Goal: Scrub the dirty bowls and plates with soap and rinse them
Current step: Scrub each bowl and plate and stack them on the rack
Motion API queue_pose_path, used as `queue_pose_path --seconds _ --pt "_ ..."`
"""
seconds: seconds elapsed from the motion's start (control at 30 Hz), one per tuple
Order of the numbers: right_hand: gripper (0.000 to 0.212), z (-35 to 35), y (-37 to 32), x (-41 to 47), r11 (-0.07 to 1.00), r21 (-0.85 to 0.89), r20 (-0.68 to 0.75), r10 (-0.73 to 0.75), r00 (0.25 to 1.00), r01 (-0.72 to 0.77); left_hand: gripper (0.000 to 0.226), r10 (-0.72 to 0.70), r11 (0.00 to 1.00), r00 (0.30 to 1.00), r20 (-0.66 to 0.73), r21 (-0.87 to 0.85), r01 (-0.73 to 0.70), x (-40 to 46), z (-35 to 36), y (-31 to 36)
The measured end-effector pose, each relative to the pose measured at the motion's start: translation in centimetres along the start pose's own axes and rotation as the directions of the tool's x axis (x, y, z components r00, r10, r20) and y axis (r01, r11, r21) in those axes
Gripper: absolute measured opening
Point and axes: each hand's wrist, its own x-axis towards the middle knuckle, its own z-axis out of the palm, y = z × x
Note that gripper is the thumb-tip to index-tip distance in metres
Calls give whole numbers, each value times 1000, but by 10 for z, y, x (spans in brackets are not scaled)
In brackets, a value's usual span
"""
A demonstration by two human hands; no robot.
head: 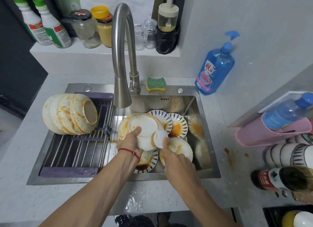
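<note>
Steel sink [208, 159]: left hand [129, 142] fingers grip stained bowl [144, 126]; right hand [177, 162] fingers pinch white cloth [160, 138] against it.

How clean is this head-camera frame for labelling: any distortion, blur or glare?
Head view: wide-angle bending bows the counter edges and stretches the forearms; the right hand and its white scrubber are motion-smeared against the bowl held by the left hand; soft highlights on the faucet and sink wall; lighting is even.
</note>
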Motion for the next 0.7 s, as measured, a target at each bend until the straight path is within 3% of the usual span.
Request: queue_pose_path --seconds 0.07,0.2,0.3,0.43,0.5,0.7 --pt "86 -2 3 7 999 3 -21 41 999 -41 45 -16 1000 1000 6 -22 16 -1 3 -3" --pt "83 0 -8 -4 1000 -11 28 -29 999 29 52 -24 998 1000 -7 -54 23 4 2 -7" --pt "83 -3 2 9 999 -9 -8 48 999 -48 51 -33 997 999 -9 -74 33 2 4 -8" --pt "84 0 -12 -12 999 -16 52 -50 997 51 60 -14 998 999 -53 -64 10 6 1 -8" --pt "83 -1 -4 -2 999 -32 18 13 1000 -12 57 -4 997 999 -47 -78 0 -1 5 -7" --pt "76 -10 4 6 996 -73 110 -35 993 43 51 189 981 979 -83 62 -184 -18 0 -5"
